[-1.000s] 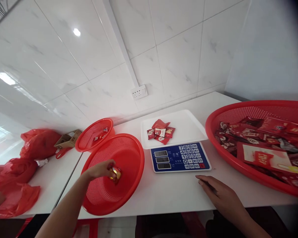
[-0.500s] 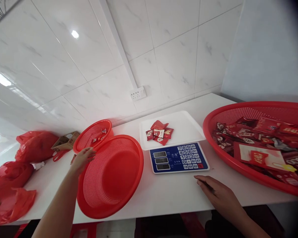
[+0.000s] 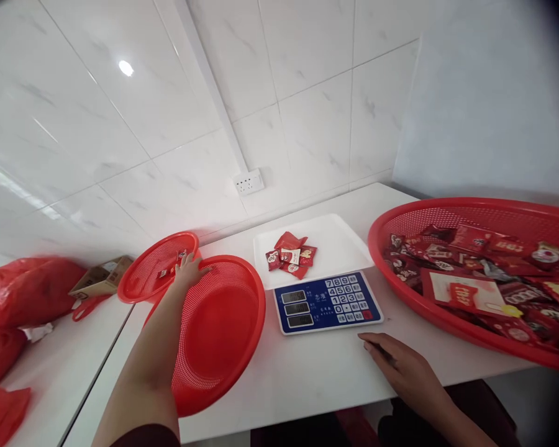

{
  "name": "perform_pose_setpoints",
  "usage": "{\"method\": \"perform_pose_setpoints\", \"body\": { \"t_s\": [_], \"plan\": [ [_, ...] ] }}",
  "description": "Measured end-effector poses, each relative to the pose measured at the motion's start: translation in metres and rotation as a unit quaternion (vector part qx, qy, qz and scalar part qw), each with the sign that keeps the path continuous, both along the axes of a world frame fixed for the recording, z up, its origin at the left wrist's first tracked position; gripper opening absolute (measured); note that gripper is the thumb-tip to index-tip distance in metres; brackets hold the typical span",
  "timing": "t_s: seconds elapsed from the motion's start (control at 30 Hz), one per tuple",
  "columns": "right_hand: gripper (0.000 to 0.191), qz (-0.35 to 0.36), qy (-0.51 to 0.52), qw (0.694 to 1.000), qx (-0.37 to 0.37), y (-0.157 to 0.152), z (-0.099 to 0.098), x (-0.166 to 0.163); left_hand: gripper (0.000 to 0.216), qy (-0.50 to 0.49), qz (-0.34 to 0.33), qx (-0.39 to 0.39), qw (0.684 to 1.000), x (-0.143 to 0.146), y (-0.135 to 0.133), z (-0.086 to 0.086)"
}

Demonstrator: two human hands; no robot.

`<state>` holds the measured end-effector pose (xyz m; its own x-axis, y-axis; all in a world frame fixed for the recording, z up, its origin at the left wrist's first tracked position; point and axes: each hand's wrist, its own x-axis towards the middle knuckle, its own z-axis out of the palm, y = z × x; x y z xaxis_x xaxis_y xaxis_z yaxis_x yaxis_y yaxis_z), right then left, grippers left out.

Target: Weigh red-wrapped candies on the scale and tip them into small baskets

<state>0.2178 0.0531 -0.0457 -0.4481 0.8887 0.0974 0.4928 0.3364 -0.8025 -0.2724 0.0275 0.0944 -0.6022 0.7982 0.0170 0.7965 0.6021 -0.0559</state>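
My left hand (image 3: 189,270) reaches forward with its fingers spread. It rests on the far rim of a large, empty red mesh basket (image 3: 223,323), right beside a smaller red basket (image 3: 142,282) that holds a few small packets. My right hand (image 3: 403,369) lies flat and open on the white table (image 3: 317,372), just in front of a blue-faced digital scale (image 3: 328,304). The scale's white tray (image 3: 349,245) carries a small heap of red candy packets (image 3: 289,256).
A wide red basket (image 3: 377,239) full of red packets (image 3: 470,273) fills the right side. Red plastic bags (image 3: 25,298) and a cardboard box (image 3: 100,279) sit on the left table, beyond a narrow gap. A wall socket (image 3: 248,182) is on the tiled wall.
My left hand held a shiny gold piece inside the large basket, moved toward the small basket, and now rests with nothing in it on the rim between them. My right hand stayed put.
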Motion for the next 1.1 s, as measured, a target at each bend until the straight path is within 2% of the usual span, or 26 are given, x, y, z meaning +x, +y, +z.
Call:
{"method": "perform_pose_setpoints", "body": {
  "t_s": [0.2, 0.37, 0.67, 0.8, 0.97, 1.1],
  "plan": [
    [0.032, -0.001, -0.009, 1.000, 0.015, 0.000, -0.002, 0.000, 0.062, 0.001, 0.087, -0.028, 0.996, -0.022, -0.018, 0.004],
    [0.033, -0.002, -0.007, 1.000, 0.015, 0.001, -0.002, 0.000, 0.058, 0.009, 0.150, -0.020, 0.988, -0.033, -0.038, 0.004],
    [0.034, -0.003, -0.008, 1.000, 0.022, 0.001, -0.001, 0.000, 0.038, 0.067, 0.202, 0.054, 0.976, -0.029, -0.047, 0.001],
    [0.034, 0.000, -0.010, 1.000, 0.023, 0.001, -0.004, 0.001, 0.039, 0.083, 0.225, 0.068, 0.968, -0.028, -0.047, 0.003],
    [0.032, 0.020, -0.019, 0.999, 0.022, 0.003, -0.008, 0.003, 0.047, 0.088, 0.205, 0.083, 0.971, -0.019, -0.039, 0.007],
    [0.033, 0.014, -0.022, 0.999, 0.028, 0.004, -0.009, 0.003, 0.045, 0.071, 0.105, 0.095, 0.987, 0.008, -0.020, 0.014]
  ]
}}
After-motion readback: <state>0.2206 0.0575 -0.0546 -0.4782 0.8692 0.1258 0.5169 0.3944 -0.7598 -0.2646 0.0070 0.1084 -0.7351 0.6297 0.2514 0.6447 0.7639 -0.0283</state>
